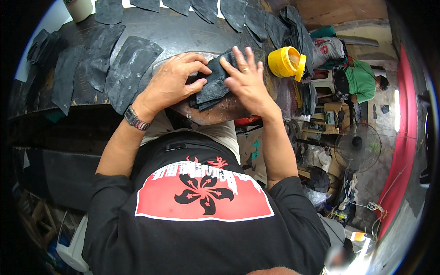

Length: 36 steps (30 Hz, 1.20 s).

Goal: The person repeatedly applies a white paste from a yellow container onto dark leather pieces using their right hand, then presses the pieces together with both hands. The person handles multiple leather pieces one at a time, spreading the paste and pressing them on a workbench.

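Observation:
Bent at the fingers, my left hand (176, 78) rests at the left side of a small stack of black, leather-like sheets (211, 90). Its thumb and forefinger stand apart, their tips at the stack's edge. From the other side my right hand (250, 85) lies over the stack's right part, fingers spread and thumb on the top sheet. Powdery grey marks show on the stack's surface. Beneath it is a worn board (201, 117) at the near edge of the dark table (169, 28). What lies under my left palm is hidden.
Cut black pieces (133, 68) lie around the table's left and far sides. An opened yellow tub (286, 63) of yellowish paste stands right of my right hand. A person in a green shirt (362, 82) and a standing fan (357, 142) are farther right.

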Motion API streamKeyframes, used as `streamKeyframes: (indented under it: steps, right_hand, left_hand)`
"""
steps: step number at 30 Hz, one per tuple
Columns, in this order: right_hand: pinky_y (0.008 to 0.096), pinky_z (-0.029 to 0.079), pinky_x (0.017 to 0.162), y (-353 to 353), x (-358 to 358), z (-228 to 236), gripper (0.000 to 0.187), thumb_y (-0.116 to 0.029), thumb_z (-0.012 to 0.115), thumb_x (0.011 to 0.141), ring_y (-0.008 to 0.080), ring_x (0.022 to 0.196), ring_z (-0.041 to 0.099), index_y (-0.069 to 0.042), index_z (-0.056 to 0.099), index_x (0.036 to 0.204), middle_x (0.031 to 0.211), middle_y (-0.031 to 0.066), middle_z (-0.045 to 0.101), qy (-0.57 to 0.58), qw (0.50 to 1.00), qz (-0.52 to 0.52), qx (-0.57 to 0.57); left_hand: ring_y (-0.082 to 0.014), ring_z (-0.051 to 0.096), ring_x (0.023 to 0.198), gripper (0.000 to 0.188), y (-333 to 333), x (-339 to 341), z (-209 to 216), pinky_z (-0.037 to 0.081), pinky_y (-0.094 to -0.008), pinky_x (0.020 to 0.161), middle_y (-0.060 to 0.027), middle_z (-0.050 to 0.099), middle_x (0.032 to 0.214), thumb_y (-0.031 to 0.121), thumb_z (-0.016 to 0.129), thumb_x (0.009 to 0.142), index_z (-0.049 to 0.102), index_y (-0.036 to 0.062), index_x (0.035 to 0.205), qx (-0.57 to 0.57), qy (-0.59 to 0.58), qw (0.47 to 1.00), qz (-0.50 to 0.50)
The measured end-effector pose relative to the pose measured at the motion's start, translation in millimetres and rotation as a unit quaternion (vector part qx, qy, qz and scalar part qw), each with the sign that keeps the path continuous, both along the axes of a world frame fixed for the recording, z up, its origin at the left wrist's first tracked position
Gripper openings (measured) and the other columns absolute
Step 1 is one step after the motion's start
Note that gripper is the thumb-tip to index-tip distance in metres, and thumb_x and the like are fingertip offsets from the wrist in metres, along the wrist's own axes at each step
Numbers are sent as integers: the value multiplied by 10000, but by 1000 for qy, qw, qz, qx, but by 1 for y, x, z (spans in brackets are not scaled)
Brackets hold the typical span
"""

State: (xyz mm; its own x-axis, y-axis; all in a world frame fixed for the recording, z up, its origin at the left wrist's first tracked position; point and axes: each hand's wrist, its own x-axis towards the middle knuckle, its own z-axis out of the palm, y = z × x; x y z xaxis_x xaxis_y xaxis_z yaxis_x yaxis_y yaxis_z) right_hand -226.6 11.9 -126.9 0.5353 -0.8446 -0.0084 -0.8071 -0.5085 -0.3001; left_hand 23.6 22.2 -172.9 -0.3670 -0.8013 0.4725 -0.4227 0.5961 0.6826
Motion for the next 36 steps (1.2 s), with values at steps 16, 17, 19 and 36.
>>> streamKeyframes:
  steps: [16,17,19,36]
  right_hand:
    - [281,508,487,18,7,-14,552,-427,393,1103,158,575,585,-145,312,1571,1178,304,654,-700,356,-139,604]
    - [289,514,484,22,10,-13,546,-428,387,1105,159,565,586,-165,305,1577,1182,308,651,-688,365,-134,613]
    - [277,525,468,31,15,-8,573,-428,375,1107,173,532,608,-169,254,1604,1144,317,663,-643,407,-130,635]
    - [720,55,1170,15,27,-22,726,-683,392,991,400,1556,125,-241,411,1567,1657,174,269,135,980,2,-149]
  left_hand:
    - [-291,644,1058,218,27,5,-1,478,-420,951,-79,696,1043,181,783,820,724,87,1008,-52,-11,997,60]
    - [-290,643,1061,219,26,5,-1,475,-420,957,-77,698,1050,181,783,820,725,88,1010,-47,-8,997,57]
    - [-290,643,1063,219,25,5,-1,473,-420,962,-74,699,1054,180,783,819,727,90,1011,-38,-6,998,55]
    - [-291,637,1066,211,23,5,-4,471,-419,964,-68,693,1068,197,782,820,735,107,1004,-32,-5,998,60]
